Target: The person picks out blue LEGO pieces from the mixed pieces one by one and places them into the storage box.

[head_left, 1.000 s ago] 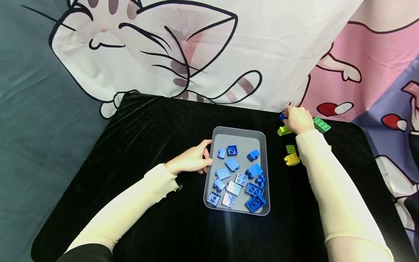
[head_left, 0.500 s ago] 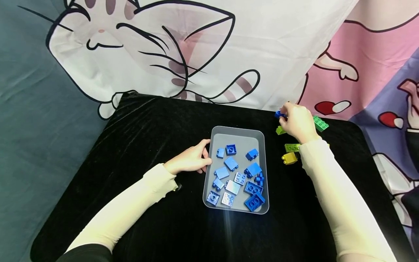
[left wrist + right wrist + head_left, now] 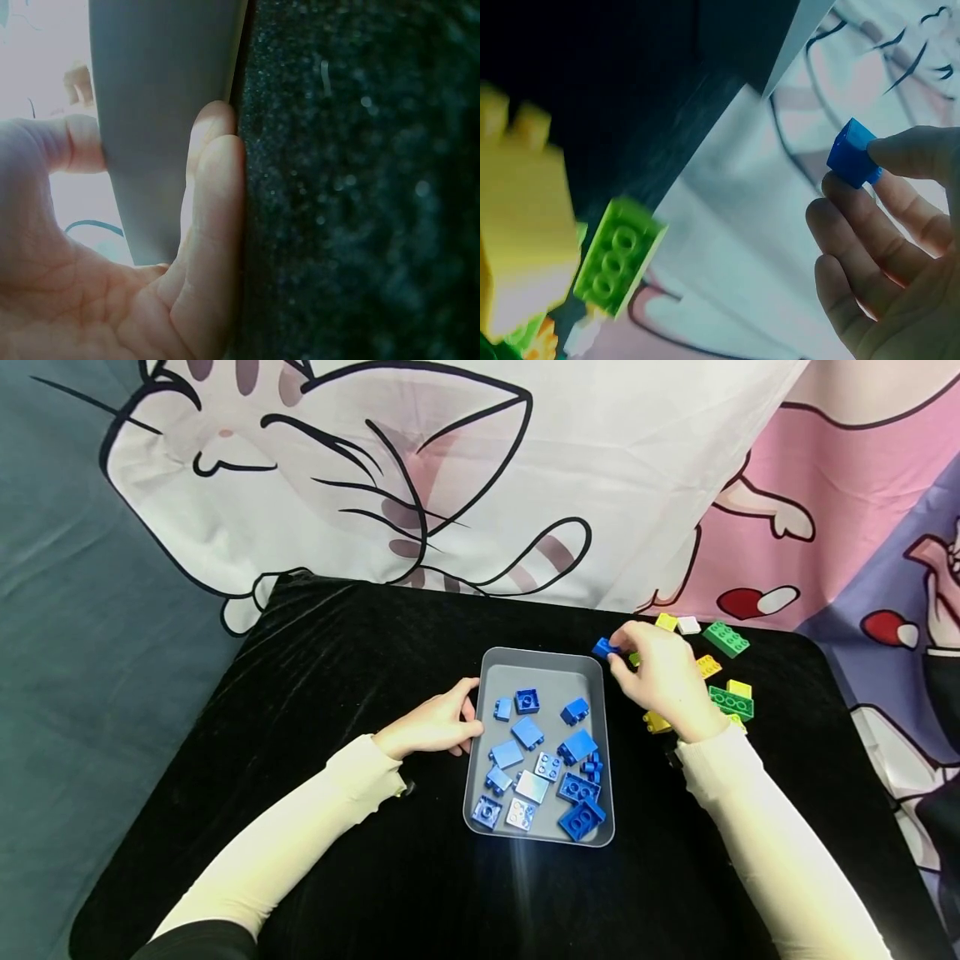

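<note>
A small blue toy brick (image 3: pixel 603 648) is pinched between the thumb and fingertips of my right hand (image 3: pixel 660 681), just off the tray's far right corner. The right wrist view shows that blue brick (image 3: pixel 853 152) between thumb and fingers, the other fingers loosely bent. My left hand (image 3: pixel 429 723) touches the left side of a grey tray (image 3: pixel 543 662). In the left wrist view its thumb meets the rim, while two fairly straight fingers (image 3: pixel 217 172) lie along the tray's outer wall (image 3: pixel 157 97) close to the cloth. Several blue bricks (image 3: pixel 528 733) lie spread inside the tray.
Right of the tray are several loose bricks, among them a green one (image 3: pixel 726 639), a dark green one (image 3: pixel 731 702), a white one (image 3: pixel 688 625) and a yellow one (image 3: pixel 657 722). Black cloth (image 3: pixel 360 660) covers the table. A printed cat curtain (image 3: pixel 465 468) hangs along its back edge.
My right hand has taken a blue brick from the back right and moved it left and nearer, toward the tray. The left hand keeps its place at the tray's side.
</note>
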Demonstrator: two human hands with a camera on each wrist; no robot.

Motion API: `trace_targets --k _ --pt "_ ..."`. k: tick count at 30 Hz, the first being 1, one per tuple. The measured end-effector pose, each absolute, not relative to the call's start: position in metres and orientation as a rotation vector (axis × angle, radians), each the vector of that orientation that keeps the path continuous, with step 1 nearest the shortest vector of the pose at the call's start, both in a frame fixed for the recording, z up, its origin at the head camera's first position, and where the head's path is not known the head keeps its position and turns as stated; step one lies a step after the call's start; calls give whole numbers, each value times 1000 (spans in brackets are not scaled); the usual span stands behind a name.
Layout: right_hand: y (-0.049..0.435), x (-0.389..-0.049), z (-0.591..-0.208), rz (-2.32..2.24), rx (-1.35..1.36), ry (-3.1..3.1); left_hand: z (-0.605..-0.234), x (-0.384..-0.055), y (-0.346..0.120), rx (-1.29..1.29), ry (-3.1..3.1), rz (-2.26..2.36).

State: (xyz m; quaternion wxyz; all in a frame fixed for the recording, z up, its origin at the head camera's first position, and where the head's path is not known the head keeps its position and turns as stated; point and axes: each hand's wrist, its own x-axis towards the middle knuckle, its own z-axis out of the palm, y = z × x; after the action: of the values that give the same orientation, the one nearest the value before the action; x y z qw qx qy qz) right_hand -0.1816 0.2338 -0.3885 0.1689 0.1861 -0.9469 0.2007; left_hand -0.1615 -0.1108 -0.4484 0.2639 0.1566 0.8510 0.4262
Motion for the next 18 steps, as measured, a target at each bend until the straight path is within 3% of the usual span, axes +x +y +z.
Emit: trace_targets --k 18 --pt "201 -116 -405 596 790 -2707 -447 -162 -109 407 2301 1156"
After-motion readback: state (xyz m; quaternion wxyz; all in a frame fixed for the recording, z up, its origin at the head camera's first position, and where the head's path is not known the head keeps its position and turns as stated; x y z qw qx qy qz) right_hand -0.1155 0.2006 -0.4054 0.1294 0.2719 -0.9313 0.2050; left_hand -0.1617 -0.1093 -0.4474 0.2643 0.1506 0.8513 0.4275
